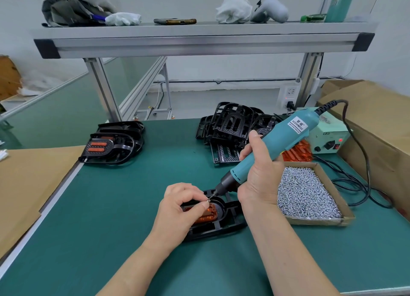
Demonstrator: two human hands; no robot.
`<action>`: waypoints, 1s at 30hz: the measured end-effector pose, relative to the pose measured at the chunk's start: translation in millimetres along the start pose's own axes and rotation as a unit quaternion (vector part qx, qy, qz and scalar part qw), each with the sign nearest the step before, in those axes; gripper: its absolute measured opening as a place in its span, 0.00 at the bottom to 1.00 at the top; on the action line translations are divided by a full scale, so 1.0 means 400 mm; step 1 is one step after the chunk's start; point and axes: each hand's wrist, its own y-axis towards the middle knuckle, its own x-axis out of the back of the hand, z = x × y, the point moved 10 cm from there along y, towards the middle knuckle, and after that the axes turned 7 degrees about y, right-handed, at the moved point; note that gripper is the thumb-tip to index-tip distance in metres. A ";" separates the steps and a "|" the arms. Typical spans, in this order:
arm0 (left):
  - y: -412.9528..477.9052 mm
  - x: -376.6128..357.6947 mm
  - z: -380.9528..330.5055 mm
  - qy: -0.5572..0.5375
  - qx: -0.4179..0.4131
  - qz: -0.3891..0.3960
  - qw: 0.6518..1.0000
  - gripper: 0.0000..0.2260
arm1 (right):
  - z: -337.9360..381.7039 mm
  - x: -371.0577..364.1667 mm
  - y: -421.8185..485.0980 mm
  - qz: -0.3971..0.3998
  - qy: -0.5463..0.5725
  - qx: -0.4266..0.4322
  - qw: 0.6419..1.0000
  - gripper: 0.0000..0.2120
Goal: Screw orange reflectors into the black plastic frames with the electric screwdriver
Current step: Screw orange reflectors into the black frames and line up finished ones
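We bring a screw (pixel 208 200) to the screwdriver (pixel 277 144) tip.
Our left hand (pixel 179 209) pinches the screw above the orange reflector (pixel 207 214), which lies in the black frame (pixel 230 222) on the green table (pixel 133 195) before us. Our right hand (pixel 259 175) clasps the tilted screwdriver, beside the box of screws (pixel 319 221) for easy reach.

A phone (pixel 175 21), white cloth (pixel 234 9) and green bottle (pixel 339 2) sit on the shelf (pixel 199 29).
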 end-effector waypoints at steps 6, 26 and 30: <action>-0.003 -0.001 0.001 -0.002 0.007 0.001 1.000 0.09 | 0.002 0.002 -0.002 0.001 0.003 -0.001 1.000 0.09; -0.013 0.007 -0.053 0.060 -0.064 -0.066 0.994 0.10 | -0.003 0.013 -0.013 -0.035 -0.030 0.017 0.999 0.10; -0.006 -0.003 -0.035 0.100 -0.051 -0.012 0.994 0.10 | -0.010 0.012 -0.005 -0.032 -0.037 0.015 0.999 0.10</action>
